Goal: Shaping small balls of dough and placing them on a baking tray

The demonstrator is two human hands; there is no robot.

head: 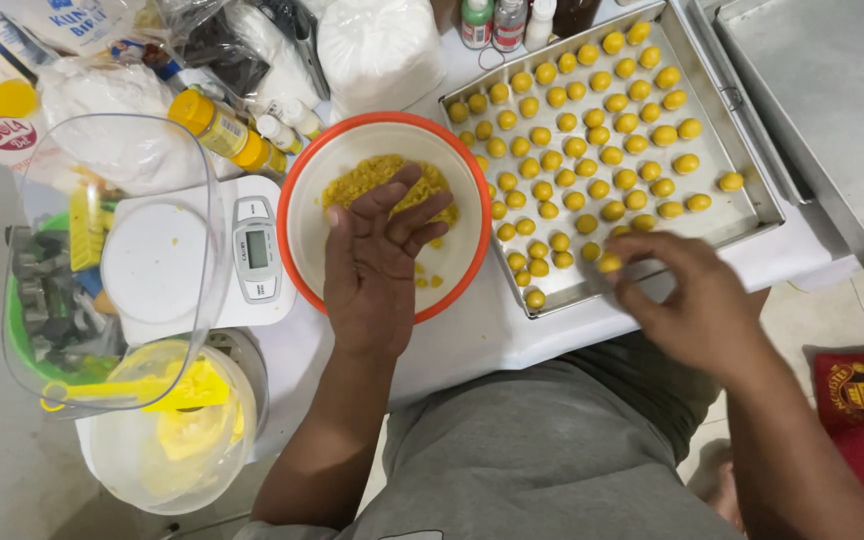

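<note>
A person's right hand [697,300] pinches a yellow dough ball [609,263] over the near edge of the baking tray [752,190], while the open left hand [377,255] reaches into the orange-rimmed bowl [302,180] of filling.

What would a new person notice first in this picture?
First, the metal tray at upper right, filled with rows of small yellow balls. The right hand holds one ball at its near edge. The left hand reaches into the orange-rimmed bowl of yellow filling at centre.
</note>
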